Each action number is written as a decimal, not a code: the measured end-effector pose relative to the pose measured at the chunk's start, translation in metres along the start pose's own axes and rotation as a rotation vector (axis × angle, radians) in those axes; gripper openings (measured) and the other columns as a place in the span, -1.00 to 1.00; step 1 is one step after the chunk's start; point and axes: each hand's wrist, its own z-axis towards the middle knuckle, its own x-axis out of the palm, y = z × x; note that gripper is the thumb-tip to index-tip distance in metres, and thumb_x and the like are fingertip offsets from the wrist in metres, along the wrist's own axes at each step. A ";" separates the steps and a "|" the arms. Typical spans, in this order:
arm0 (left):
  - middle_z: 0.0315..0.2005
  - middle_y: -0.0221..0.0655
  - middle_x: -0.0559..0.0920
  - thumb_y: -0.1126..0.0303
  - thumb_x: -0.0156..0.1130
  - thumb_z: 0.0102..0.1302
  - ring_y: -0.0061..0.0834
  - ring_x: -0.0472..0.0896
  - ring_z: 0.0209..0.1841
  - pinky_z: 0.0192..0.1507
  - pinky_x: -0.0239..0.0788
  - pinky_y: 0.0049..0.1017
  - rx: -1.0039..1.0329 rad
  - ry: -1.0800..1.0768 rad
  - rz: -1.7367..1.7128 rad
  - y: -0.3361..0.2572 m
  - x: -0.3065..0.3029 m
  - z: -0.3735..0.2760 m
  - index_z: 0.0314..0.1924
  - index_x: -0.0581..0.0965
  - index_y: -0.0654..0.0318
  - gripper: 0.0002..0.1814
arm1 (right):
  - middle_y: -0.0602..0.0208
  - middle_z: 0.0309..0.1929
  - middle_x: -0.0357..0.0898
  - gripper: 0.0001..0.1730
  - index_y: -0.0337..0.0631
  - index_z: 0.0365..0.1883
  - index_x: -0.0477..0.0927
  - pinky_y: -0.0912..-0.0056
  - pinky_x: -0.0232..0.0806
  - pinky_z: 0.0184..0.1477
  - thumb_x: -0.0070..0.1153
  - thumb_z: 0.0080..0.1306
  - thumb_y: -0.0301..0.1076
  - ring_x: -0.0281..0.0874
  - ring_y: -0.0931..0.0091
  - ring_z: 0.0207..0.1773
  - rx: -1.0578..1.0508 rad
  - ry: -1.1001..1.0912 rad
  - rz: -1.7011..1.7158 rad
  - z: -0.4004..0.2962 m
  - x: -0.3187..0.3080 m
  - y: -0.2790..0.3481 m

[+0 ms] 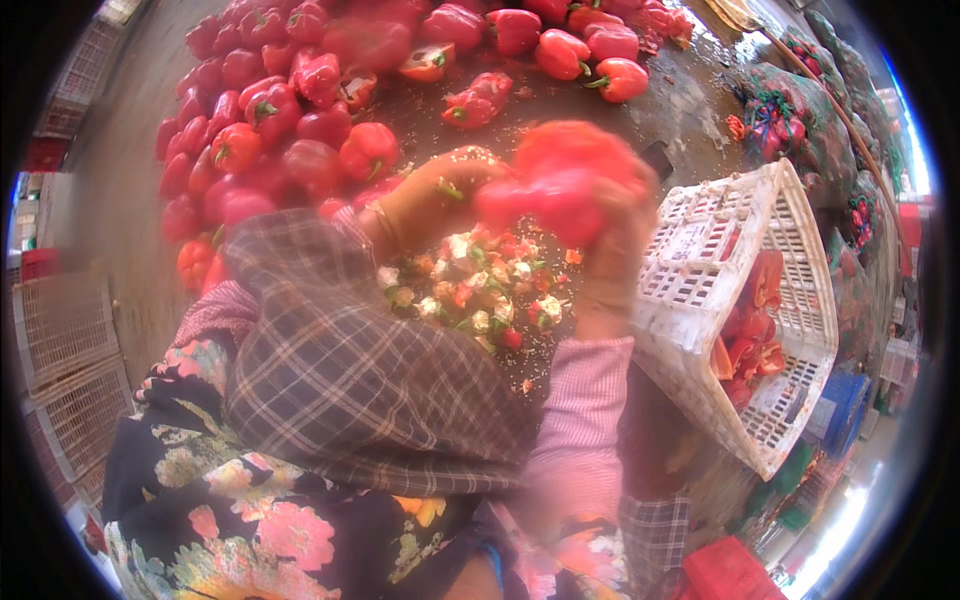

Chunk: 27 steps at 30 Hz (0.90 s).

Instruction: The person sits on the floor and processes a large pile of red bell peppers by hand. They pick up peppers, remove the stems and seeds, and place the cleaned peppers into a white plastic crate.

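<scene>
My left hand (442, 187), in a tan glove, is at the left side of a blurred red bell pepper (562, 184). My right hand (619, 225), also blurred, grips the pepper from the right; whether it is whole or split is not clear. Beneath the hands lies a heap of cut pepper cores and stem ends (480, 285) among scattered seeds. A large pile of whole red bell peppers (311, 165) spreads at the left and far side. Some opened peppers (480, 100) lie beyond my hands.
A tilted white plastic crate (694, 244) at the right holds red pepper pieces (754, 330). Net sacks of peppers (810, 112) stand behind it. Stacked crates (67, 337) are at the far left, a blue tub (847, 412) and a red crate (731, 574) at lower right.
</scene>
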 end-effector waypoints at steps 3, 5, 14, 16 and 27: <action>-0.08 -0.32 0.71 0.56 0.36 0.34 -0.32 0.71 -0.09 0.03 0.61 -0.26 -0.070 -0.005 -0.138 0.030 -0.006 0.010 0.24 0.67 0.23 -0.55 | 0.25 0.07 0.70 -0.34 -0.34 0.26 0.62 0.33 0.54 0.24 0.56 0.25 -0.24 0.70 0.43 0.06 0.046 0.039 0.060 -0.009 0.002 0.010; -0.05 -0.32 0.72 0.46 0.35 0.34 -0.26 0.72 -0.02 0.08 0.62 -0.23 0.398 0.048 0.481 0.030 0.015 0.027 0.23 0.67 0.20 -0.56 | 0.27 0.05 0.69 -0.37 -0.35 0.22 0.65 0.31 0.55 0.24 0.58 0.23 -0.30 0.70 0.42 0.07 0.082 -0.042 -0.457 -0.002 -0.023 -0.019; 0.19 -0.20 0.70 0.18 0.36 0.57 -0.24 0.72 0.20 0.16 0.62 -0.24 -0.049 0.126 0.071 0.052 0.050 -0.027 0.37 0.62 0.14 -0.54 | 0.06 0.12 0.71 -0.48 -0.39 0.11 0.73 0.24 0.69 0.14 0.58 0.39 -0.17 0.75 0.30 0.15 -0.944 -0.822 -1.706 -0.035 -0.089 0.201; 0.23 -0.13 0.68 0.22 0.39 0.51 -0.14 0.69 0.26 0.18 0.61 -0.14 -0.256 -0.097 -0.065 0.069 0.026 -0.002 0.38 0.60 0.10 -0.51 | 0.05 0.11 0.74 -0.52 -0.39 0.12 0.73 0.24 0.70 0.13 0.52 0.45 -0.17 0.76 0.31 0.13 -0.929 -0.930 -1.581 -0.043 -0.078 0.195; 0.18 -0.05 0.66 0.37 0.44 0.23 0.02 0.63 0.27 0.36 0.49 -0.13 -0.493 0.086 0.624 0.082 0.021 0.033 0.22 0.70 0.04 -0.50 | 0.01 0.34 0.64 -0.15 -0.39 0.58 0.41 0.29 0.52 0.29 0.50 0.42 -0.26 0.62 0.38 0.31 0.406 -0.079 -0.533 0.005 -0.029 -0.149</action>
